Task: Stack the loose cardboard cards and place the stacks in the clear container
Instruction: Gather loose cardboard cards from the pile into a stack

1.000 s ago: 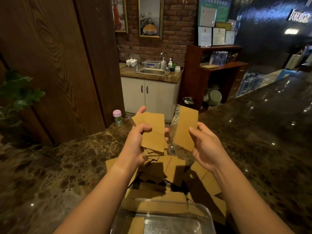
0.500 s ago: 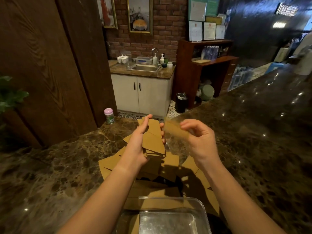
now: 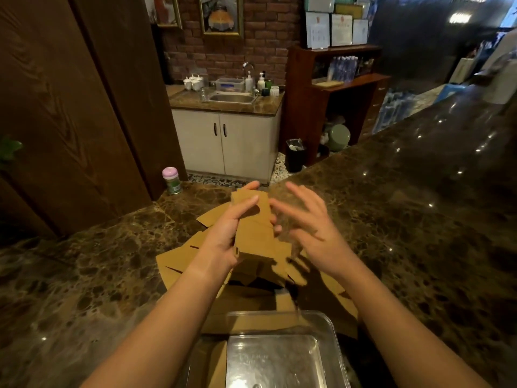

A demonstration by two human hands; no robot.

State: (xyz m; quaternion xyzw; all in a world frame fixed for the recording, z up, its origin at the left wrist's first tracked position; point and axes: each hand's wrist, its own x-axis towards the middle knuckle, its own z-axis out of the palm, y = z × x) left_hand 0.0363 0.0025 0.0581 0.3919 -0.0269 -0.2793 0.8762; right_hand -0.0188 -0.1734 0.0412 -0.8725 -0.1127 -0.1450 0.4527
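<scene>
head view: left hand (image 3: 223, 239) grips flat brown rectangular cards (image 3: 256, 228).

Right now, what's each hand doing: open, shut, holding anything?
Left hand: grips the stack of cardboard cards.
Right hand: open, fingers spread, holding nothing, close beside the stack.

Right hand (image 3: 310, 233): blurred by motion, so its grip could not be told.
Clear container (image 3: 333, 334): cut off by the picture's bottom edge.
Loose cards (image 3: 179, 261): partly hidden beneath both forearms.
Wall certificates (image 3: 335, 29): print too small to read.
</scene>
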